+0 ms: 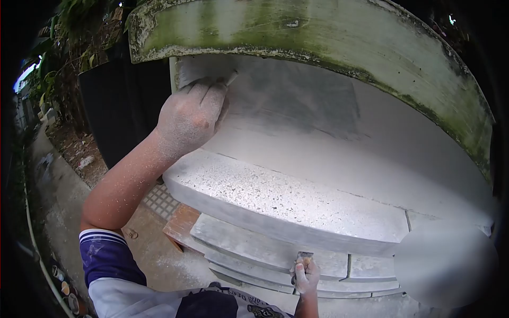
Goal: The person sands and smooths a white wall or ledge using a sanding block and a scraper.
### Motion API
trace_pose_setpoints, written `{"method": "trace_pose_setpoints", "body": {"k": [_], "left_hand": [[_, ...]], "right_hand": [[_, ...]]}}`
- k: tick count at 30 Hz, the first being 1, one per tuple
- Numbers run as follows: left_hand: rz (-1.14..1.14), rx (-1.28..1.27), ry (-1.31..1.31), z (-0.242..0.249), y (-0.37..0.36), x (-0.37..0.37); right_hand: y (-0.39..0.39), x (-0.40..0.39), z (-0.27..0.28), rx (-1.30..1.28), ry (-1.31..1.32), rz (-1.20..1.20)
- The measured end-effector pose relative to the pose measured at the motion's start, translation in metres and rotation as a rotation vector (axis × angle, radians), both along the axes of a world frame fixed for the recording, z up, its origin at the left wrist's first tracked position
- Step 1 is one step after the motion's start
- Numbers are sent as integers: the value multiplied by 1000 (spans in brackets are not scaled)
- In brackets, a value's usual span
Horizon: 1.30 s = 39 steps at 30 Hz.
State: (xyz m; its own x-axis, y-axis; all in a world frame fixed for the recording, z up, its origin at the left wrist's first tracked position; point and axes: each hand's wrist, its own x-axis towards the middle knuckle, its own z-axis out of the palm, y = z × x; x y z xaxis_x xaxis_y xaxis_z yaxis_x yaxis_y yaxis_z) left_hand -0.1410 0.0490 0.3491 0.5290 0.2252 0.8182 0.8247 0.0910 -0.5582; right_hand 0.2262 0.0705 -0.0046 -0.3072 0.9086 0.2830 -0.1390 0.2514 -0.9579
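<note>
My left hand [197, 108], coated in white dust, is raised to the upper left corner of the white wall recess. Its fingers are closed, and the edge of a pale flat piece [232, 78] shows beside the fingertips; what it is I cannot make out. Behind it, the wall [382, 127] carries a grey smeared patch [302, 103]. Low in front of my body, my dusty right hand [307, 278] grips a putty knife [305, 256], its short metal blade pointing up near the ledge fronts.
A mossy concrete overhang [297, 26] curves above the recess. The speckled ledge [286, 196] juts out below, over stacked slabs [249, 238] and a brown board [183, 220]. A dark panel [114, 106] stands left, beside a concrete path [63, 185]. A grey blur covers the lower right.
</note>
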Motion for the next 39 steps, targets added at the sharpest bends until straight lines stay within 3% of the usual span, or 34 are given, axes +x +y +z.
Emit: {"method": "trace_pose_setpoints", "body": {"k": [5, 10, 13, 20, 30, 33, 35, 37, 39], "left_hand": [[25, -15, 144, -2, 4, 17], [-177, -206, 421, -6, 23, 68], [-154, -160, 400, -8, 19, 52], [53, -62, 57, -13, -22, -50], [-19, -385, 268, -13, -20, 21], [44, -299, -8, -10, -36, 4], [-4, -293, -347, -17, -62, 1], [-159, -256, -503, -41, -91, 12], [-503, -408, -727, -95, -113, 33]], "right_hand": [[2, -2, -2, -25, 9, 10], [-1, -6, -6, -19, 67, -20], [-5, -6, -2, -25, 57, -51], [-5, -8, -3, 32, 27, -81], [-15, -16, 1, -6, 15, -76], [-25, -17, 8, -67, 20, 3], [-31, -20, 6, -133, 29, 51], [-34, -25, 4, -157, 63, 98], [-39, -35, 7, -169, 106, 129]]}}
